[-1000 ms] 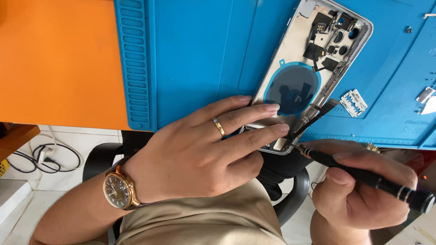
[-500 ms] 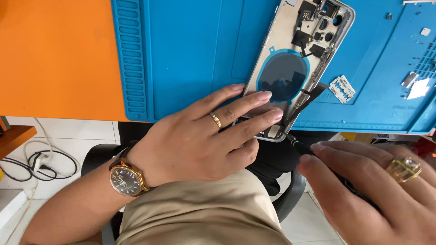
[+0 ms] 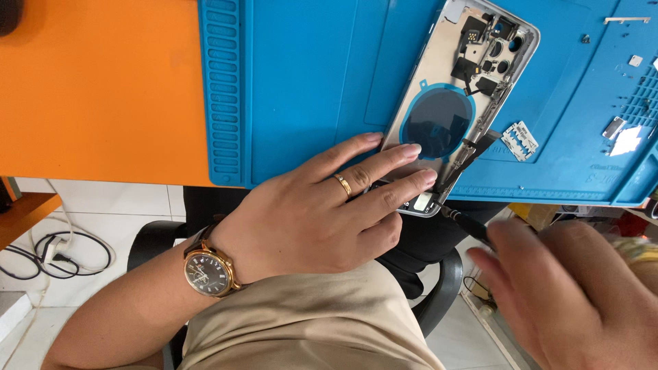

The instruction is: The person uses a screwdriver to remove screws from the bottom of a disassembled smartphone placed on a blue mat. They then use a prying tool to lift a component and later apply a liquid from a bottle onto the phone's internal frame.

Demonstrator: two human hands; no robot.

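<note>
Head view: left hand (image 3: 308, 212) flat on phone housing (image 3: 449, 103); right hand (image 3: 569, 288) blurred, grasping dark tool (image 3: 466, 223).

Orange tabletop (image 3: 96, 89) under a blue work mat (image 3: 301, 75). Small grey metal plate (image 3: 519, 140) lying on the mat; loose screws and bits (image 3: 620, 133) toward its right edge (too small to identify). Black cables (image 3: 48, 257) on the white floor.

Packages, signs, screens: none visible. Labels: one small white rectangular sticker (image 3: 625, 140) lying on the blue rubber work mat (image 3: 308, 82), far right.
</note>
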